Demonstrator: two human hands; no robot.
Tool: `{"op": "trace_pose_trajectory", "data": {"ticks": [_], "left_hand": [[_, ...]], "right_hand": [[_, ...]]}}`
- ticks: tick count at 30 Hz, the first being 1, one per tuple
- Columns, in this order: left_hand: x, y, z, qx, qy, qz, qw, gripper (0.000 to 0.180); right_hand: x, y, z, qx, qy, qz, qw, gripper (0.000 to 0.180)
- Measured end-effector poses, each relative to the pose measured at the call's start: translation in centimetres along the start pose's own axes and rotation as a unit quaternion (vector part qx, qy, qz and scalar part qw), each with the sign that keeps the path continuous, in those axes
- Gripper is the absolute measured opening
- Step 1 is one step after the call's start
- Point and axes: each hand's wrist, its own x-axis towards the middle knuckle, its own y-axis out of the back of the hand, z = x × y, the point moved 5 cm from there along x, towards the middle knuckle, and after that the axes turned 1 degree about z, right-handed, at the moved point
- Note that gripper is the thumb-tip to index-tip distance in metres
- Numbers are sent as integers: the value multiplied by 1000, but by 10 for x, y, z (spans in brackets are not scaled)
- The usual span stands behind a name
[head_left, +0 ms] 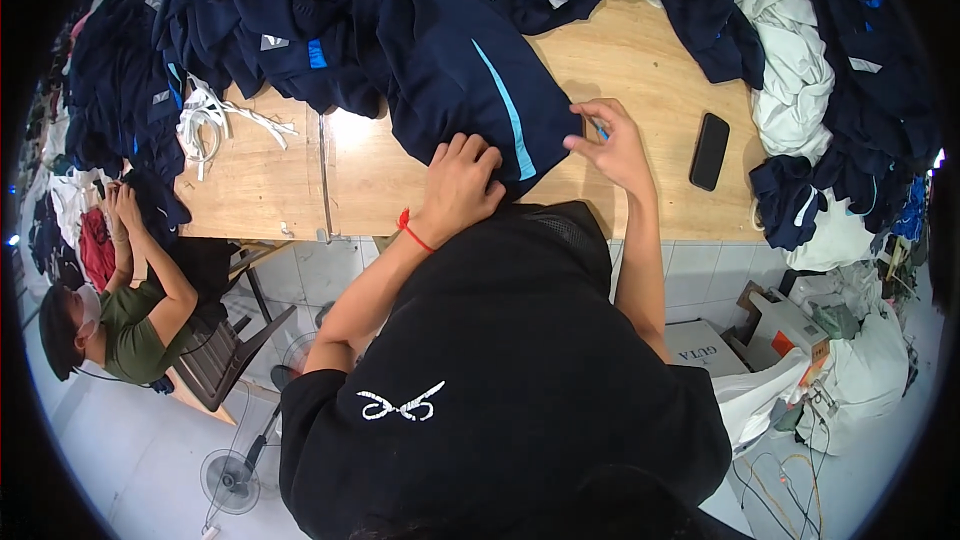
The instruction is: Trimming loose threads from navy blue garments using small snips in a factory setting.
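A navy garment (440, 60) with a light blue stripe lies spread on the wooden table in front of me, its near corner at the table's front edge. My left hand (462, 182) rests on the near left part of this cloth, fingers curled and pressed together on it. A red string bracelet (413, 230) circles that wrist. At the garment's right edge, my right hand (612, 144) is closed in a pinch. Something small and blue shows between its fingers, too little of it visible to name.
Piles of navy garments (250, 10) line the table's far side. White strips (205, 125) lie on the left; a black phone (709, 151) and white cloth (785, 50) are on the right. A seated person (140, 325) works at far left, near a fan (230, 480). Boxes (785, 325) stand lower right.
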Motion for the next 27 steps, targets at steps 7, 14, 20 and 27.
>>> {"op": "trace_pose_trajectory", "data": {"ticks": [7, 14, 20, 27], "left_hand": [[-5, 20, -18, -108, 104, 78, 986, 24], [-30, 34, -29, 71, 129, 47, 988, 26], [-74, 44, -90, -363, 477, 134, 789, 17], [-42, 98, -74, -917, 188, 179, 304, 30]], "right_hand": [[-14, -18, 24, -38, 0, 8, 999, 33], [8, -13, -12, 66, -84, 147, 983, 18], [14, -14, -53, 629, -388, 10, 673, 12], [-1, 4, -90, 611, -261, -20, 747, 9]]}}
